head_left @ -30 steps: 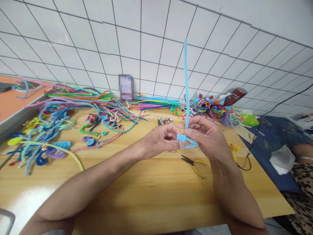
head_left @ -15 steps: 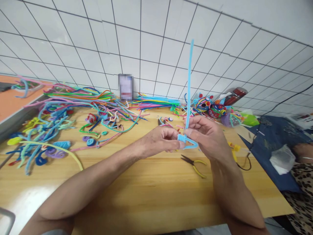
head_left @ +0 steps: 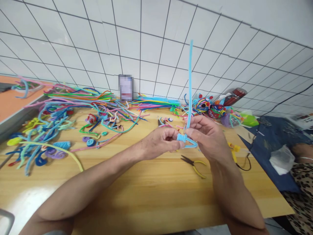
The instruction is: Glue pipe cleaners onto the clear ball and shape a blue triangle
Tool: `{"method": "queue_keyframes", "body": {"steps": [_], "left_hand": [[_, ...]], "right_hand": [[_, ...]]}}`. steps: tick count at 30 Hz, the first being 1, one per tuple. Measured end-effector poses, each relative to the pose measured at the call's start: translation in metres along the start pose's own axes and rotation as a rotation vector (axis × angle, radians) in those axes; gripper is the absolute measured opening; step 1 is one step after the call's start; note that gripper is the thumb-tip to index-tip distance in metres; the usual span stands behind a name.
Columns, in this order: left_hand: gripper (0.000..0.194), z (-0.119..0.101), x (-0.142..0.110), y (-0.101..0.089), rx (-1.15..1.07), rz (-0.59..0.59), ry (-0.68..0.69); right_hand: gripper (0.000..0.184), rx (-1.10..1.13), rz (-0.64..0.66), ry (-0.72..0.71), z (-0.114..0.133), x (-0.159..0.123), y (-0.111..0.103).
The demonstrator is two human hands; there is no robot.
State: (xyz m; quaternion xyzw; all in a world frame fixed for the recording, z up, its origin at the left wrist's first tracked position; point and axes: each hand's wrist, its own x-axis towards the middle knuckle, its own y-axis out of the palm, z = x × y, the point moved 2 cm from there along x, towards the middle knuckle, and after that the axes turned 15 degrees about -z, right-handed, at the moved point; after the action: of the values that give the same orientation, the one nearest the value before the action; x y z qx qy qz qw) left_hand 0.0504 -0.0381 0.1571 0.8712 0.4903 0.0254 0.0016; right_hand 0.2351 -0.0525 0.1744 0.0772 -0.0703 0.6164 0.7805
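A light blue pipe cleaner (head_left: pixel 190 81) stands up from between my hands, its long free end rising in front of the tiled wall. Lower down it is wound into a small coil, with a bent, pointed loop to the right. My left hand (head_left: pixel 162 140) pinches the coiled part between thumb and fingers. My right hand (head_left: pixel 204 133) grips the pipe cleaner just above the loop, thumb against the fingers. Both hands are raised over the wooden table (head_left: pixel 146 189). Below them lie pliers (head_left: pixel 195 164) with yellow handles, jaws pointing left.
Loose pipe cleaners (head_left: pixel 49 130) in many colours cover the left side, with bundles (head_left: pixel 156 101) along the wall. A phone (head_left: pixel 126 88) leans there. Colourful figures (head_left: pixel 207 106) stand at the back right. A yellow glue gun (head_left: pixel 234 148) lies right; beyond it is another person's arm (head_left: pixel 304 151).
Very little differs. The upright end of the blue pipe cleaner has shifted slightly left, and the loop with it. Both hands keep their hold.
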Motion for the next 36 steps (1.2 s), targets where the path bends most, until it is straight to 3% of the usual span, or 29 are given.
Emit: {"method": "queue_keyframes", "body": {"steps": [11, 20, 26, 32, 36], "left_hand": [[0.035, 0.0, 0.0, 0.0, 0.069, 0.061, 0.019], [0.036, 0.007, 0.001, 0.0, 0.006, -0.013, 0.007], [0.037, -0.005, 0.001, -0.004, 0.043, 0.078, 0.005], [0.023, -0.014, 0.0, -0.005, -0.011, -0.014, -0.035], [0.024, -0.011, 0.0, -0.004, -0.002, -0.022, -0.037]], "right_hand": [[0.03, -0.015, 0.007, -0.01, 0.002, -0.001, 0.002], [0.024, -0.016, 0.005, -0.029, -0.001, 0.001, 0.0], [0.029, -0.043, 0.041, -0.033, 0.002, -0.001, 0.003], [0.031, -0.032, 0.047, -0.026, 0.002, -0.001, 0.005], [0.034, -0.079, 0.041, -0.056, 0.0, -0.002, 0.005]]}}
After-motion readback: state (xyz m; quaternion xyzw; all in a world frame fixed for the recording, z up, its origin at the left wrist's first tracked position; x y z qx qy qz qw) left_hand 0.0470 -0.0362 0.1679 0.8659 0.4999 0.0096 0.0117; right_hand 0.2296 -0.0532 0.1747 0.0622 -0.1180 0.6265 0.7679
